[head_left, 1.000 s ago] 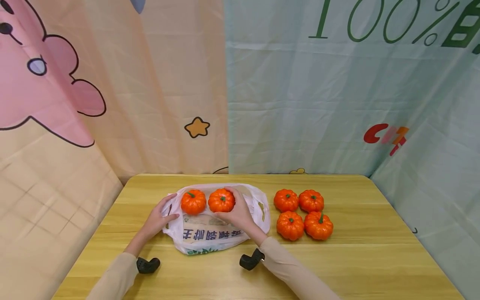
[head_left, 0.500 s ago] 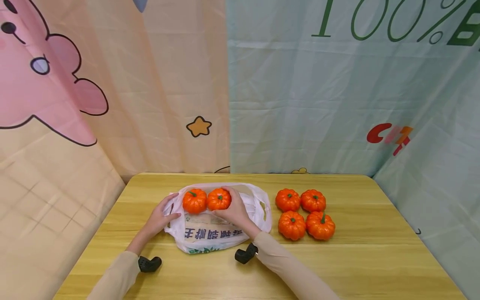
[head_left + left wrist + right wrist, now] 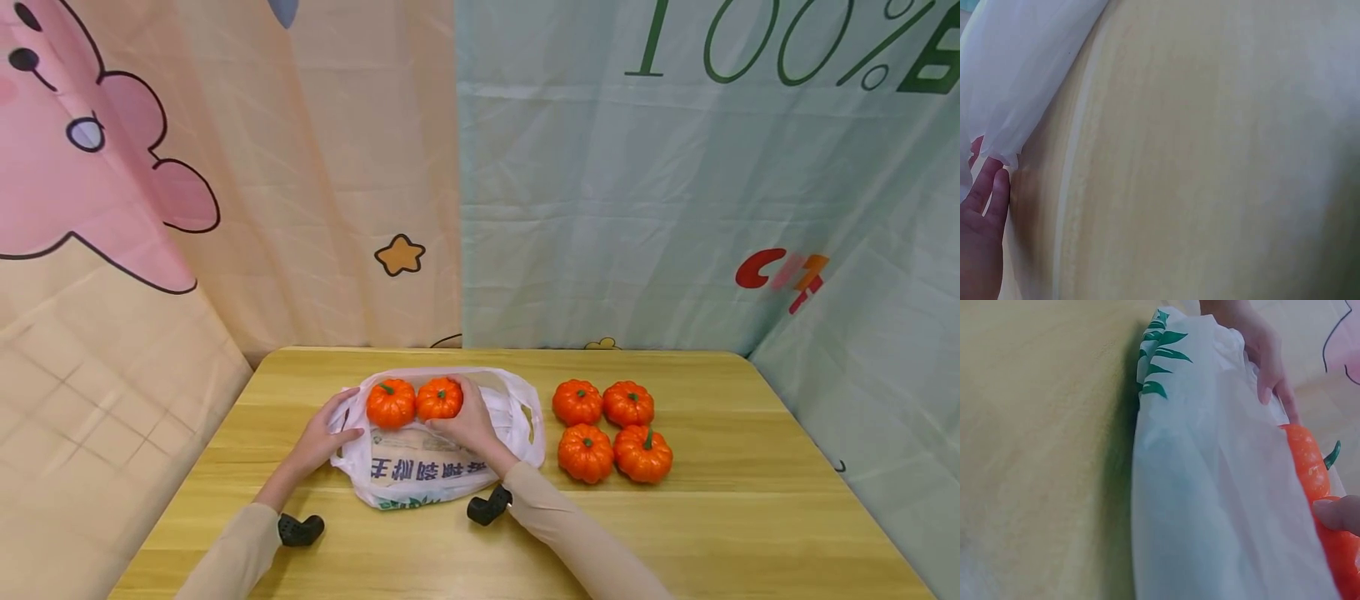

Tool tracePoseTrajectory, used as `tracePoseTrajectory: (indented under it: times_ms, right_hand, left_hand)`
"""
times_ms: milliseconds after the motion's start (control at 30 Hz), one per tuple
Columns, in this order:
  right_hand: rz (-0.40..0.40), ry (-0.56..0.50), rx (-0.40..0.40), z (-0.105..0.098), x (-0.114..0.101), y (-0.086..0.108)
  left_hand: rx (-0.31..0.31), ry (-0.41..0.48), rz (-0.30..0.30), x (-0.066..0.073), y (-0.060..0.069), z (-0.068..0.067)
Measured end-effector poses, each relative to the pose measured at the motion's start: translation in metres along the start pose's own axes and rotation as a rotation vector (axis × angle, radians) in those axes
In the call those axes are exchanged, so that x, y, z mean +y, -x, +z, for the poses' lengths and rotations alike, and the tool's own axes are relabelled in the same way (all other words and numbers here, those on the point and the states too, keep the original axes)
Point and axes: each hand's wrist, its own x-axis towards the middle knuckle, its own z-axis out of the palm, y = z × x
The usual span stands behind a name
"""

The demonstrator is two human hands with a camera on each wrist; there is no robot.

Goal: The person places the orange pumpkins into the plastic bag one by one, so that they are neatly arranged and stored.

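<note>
A white plastic bag (image 3: 517,417) with dark printed characters lies spread on the table, its mouth facing up. Two small orange pumpkins sit side by side at its opening: a left pumpkin (image 3: 390,404) and a right pumpkin (image 3: 438,398). My right hand (image 3: 468,421) grips the right pumpkin between thumb and fingers, also partly seen in the right wrist view. At the bag's left side, my left hand (image 3: 321,435) holds the rim near a handle. The left wrist view shows these fingers (image 3: 999,194) against the white plastic, partly hidden by it.
Several more orange pumpkins (image 3: 585,452) stand in a cluster on the table, right of the bag. The wooden table (image 3: 712,533) ends at a back edge against printed curtains. Black wrist devices (image 3: 489,505) sit beneath both forearms.
My right hand has shifted slightly left with its pumpkin, bringing it up close beside the left pumpkin. The left hand keeps its place on the bag, and the head view has shifted slightly.
</note>
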Motion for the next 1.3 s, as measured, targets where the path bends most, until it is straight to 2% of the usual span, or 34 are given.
tracePoseTrajectory:
  times_ms: [367,867,1067,1300]
  right_hand:
    - [0.007,0.020,0.011,0.000,0.006,-0.002]
    - [0.017,0.014,-0.016,-0.010,0.004,-0.002]
    - [-0.014,0.048,-0.029,-0.021,0.001,0.001]
    - [-0.046,0.096,-0.033,-0.048,-0.016,0.008]
  left_hand:
    - [-0.012,-0.002,-0.040,0.004,-0.002,0.004]
    - [-0.009,0.021,-0.020,0.007,-0.003,0.004]
    - [0.004,-0.013,-0.014,0.003,-0.002,0.003]
    - [0.008,-0.019,-0.033,0.001,-0.002,0.003]
